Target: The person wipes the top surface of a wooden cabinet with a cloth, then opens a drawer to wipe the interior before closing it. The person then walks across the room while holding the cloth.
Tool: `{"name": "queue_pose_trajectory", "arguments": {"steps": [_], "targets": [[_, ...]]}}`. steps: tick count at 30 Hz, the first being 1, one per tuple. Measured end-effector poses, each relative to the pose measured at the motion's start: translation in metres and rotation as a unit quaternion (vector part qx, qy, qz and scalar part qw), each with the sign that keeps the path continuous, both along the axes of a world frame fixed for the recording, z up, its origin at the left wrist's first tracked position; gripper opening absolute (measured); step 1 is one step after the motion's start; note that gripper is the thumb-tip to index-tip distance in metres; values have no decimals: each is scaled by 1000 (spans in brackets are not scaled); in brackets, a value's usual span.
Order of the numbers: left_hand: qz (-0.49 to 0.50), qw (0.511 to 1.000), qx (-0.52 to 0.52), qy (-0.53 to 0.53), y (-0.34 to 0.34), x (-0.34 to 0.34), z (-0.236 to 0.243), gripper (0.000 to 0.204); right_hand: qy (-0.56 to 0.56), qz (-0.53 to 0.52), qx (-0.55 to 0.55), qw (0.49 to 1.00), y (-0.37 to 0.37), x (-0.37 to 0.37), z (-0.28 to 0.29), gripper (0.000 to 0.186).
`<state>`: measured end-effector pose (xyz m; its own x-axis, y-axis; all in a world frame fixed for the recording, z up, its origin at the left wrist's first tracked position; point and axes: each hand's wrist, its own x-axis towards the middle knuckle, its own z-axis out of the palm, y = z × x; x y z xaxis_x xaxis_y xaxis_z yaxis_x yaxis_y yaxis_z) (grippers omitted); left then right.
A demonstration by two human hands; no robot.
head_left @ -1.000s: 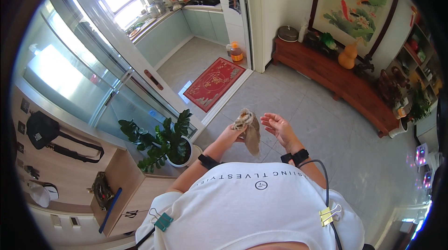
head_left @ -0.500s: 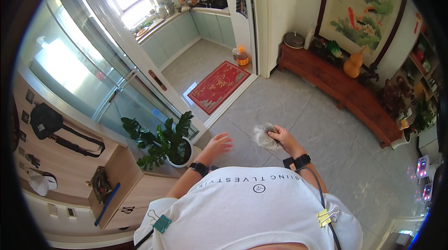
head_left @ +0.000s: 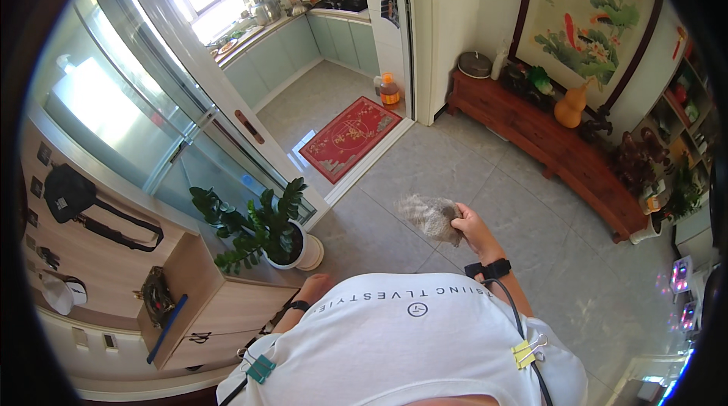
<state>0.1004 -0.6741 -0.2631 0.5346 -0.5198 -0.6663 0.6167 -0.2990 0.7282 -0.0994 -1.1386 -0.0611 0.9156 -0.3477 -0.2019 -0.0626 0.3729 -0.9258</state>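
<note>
In front of me, over the tiled floor, my right hand pinches a crumpled, see-through grey mesh piece. The mesh hangs out to the left of my fingers, and its far edge is blurred and fuzzy. What kind of thing it is I cannot make out. My left hand is low and close to my body, below the potted plant. Its fingers are mostly hidden by my white shirt, and no object shows in it.
A wooden cabinet stands at the left, beside the plant's white pot. Ahead, a sliding glass door opens onto a kitchen with a red mat. At the right, a low wooden bench carries a gourd and other ornaments.
My left hand has drawn back towards my body, down and left. My right hand has shifted slightly right, and the mesh piece now spreads out wider to its left.
</note>
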Motion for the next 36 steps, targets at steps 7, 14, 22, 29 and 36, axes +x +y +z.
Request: {"name": "queue_pose_trajectory", "arguments": {"steps": [7, 14, 22, 29, 36], "targets": [[-217, 886, 187, -364, 60, -16, -92, 30, 19, 23, -55, 998, 0, 1, -17, 36], [109, 990, 86, 15, 37, -38, -86, 37, -3, 22, -42, 999, -2, -1, -20, 26], [107, 989, 101, 34, 23, -54, -54, 40, 25, 12, -32, 999, -9, -13, -39, 23], [-13, 961, 239, -136, 31, -72, -87, 34, 16, -3, -14, 1000, -21, -26, -48, 23], [-36, 966, 222, -130, 25, -78, -106, 31, 27, -6, -29, 999, -31, -43, -53, 23]]}}
